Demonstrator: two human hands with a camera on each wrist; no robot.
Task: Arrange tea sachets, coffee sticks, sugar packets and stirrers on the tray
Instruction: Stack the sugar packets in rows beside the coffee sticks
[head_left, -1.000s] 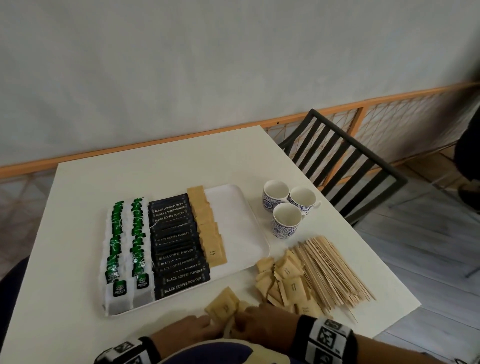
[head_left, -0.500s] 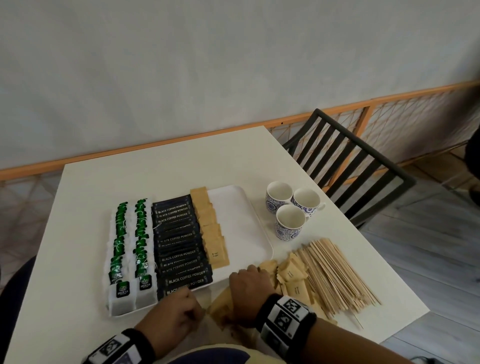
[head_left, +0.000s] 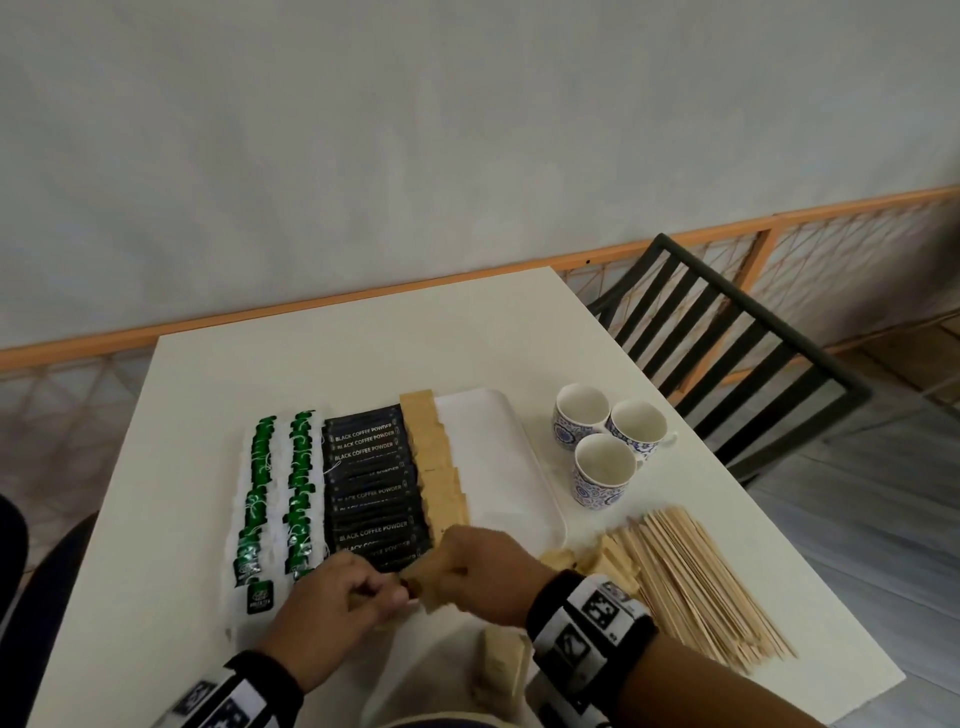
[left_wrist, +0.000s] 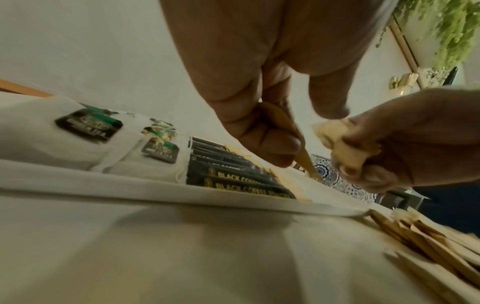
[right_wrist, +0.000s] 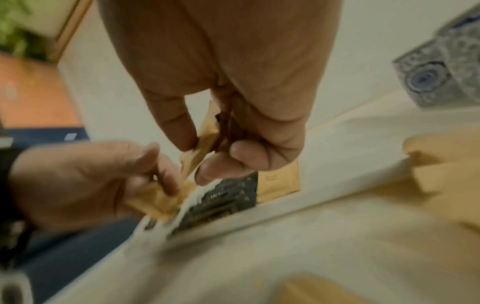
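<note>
Head view: flat tan sugar packets (head_left: 440, 470)

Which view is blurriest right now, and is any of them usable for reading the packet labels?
Right wrist: heaviest motion blur, coffee sticks unreadable. Left wrist: sharper, "BLACK COFFEE" legible on the sticks, hands' shadow on the table. Head: sharpest, wide-angle bend at edges, hands slightly smeared.

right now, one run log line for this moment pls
phase: placing sugar | left hand: pinches sugar packet | right hand: pinches sugar packets | tray: tea, coffee, sugar rows | stirrers: off tray
</note>
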